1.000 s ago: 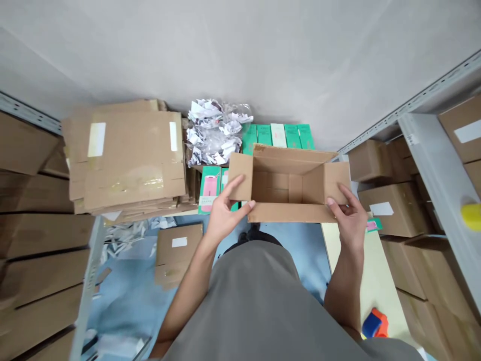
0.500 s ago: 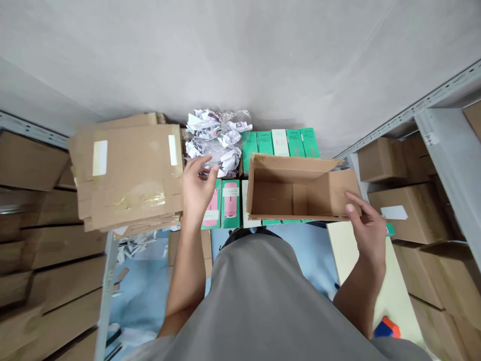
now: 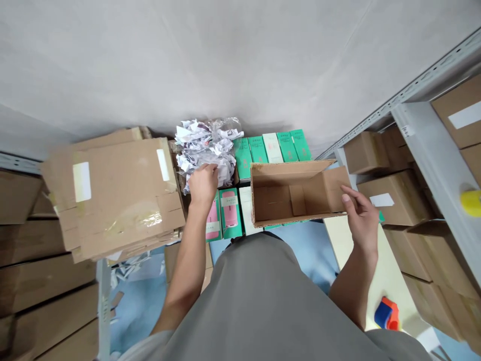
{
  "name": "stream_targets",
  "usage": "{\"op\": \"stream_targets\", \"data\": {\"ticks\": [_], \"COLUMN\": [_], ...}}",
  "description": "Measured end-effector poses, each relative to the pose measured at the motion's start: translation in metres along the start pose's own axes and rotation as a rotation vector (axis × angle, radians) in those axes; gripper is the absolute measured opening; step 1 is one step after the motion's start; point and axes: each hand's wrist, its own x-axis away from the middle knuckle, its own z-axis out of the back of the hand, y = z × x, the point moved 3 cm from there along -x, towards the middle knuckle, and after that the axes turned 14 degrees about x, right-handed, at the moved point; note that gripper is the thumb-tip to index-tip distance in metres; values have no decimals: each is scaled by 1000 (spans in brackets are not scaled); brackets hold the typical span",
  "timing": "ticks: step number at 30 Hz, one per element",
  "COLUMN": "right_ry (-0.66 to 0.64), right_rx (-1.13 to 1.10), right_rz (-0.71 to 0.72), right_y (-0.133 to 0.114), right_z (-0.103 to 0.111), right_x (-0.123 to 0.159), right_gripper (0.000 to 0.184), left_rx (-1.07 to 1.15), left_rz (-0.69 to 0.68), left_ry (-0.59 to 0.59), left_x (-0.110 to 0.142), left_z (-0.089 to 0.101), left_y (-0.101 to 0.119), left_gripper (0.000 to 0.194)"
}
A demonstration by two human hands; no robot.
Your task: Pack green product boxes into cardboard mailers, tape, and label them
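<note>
My left hand point(image 3: 203, 184) is at the near edge of a heap of crumpled white paper and clear plastic point(image 3: 205, 143). Its fingers are curled closed on the paper; the fingertips are partly hidden. An open cardboard box point(image 3: 289, 173), bare inside, lies on top of the green boxes. Beside its right end is my right hand point(image 3: 361, 215), with thumb and index finger stretched out against the raised end flap point(image 3: 336, 180), not wrapped round it.
A stack of flattened cartons point(image 3: 124, 185) lies on the left. Green product boxes point(image 3: 230, 213) stand in rows beneath the open box. Cartons point(image 3: 394, 195) fill a shelf on the right. A blue and orange tape dispenser point(image 3: 387, 313) rests on a pale board point(image 3: 338, 235).
My left hand has moved forward onto the crumpled paper and its fingers have curled closed. My right hand stays by the box flap. The view has shifted and tilted slightly.
</note>
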Motion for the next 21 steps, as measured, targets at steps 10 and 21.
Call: {"op": "stream_targets", "data": {"ticks": [10, 21], "right_ry": [3, -29], "right_rx": [-2, -7], "right_rz": [-4, -11], "right_y": [-8, -5], "right_z": [-6, -5], "right_x": [-2, -2], "right_gripper": [51, 48], "left_rx": [306, 473], "left_rz": [-329, -797], "left_ry": [284, 146], "left_x": [57, 115], "left_z": [80, 79], "left_y": [36, 146], "left_gripper": [25, 33]}}
